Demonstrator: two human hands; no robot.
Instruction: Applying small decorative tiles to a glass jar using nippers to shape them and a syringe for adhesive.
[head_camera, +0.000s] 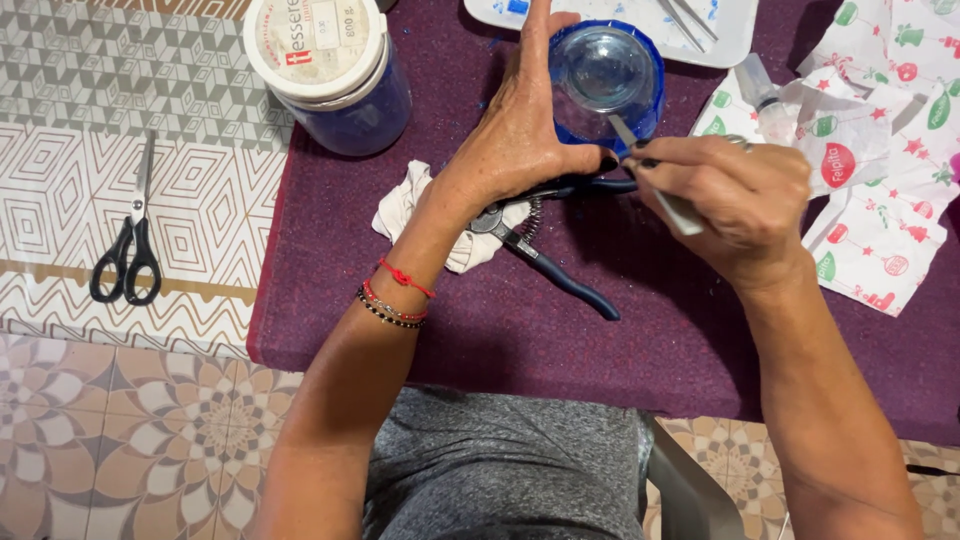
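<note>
My left hand (520, 130) steadies the clear glass bowl (603, 75) on the purple surface (450, 340), palm flat against its side. My right hand (735, 205) pinches a thin metal tool (650, 175) at the rim. Glass looks slick and fragile; best held by its sides.

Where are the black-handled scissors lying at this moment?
In the head view, the scissors lie closed on the patterned tablecloth at far left, beyond the purple mat, below-left of the white-lidded jar and apart from both hands.
</note>
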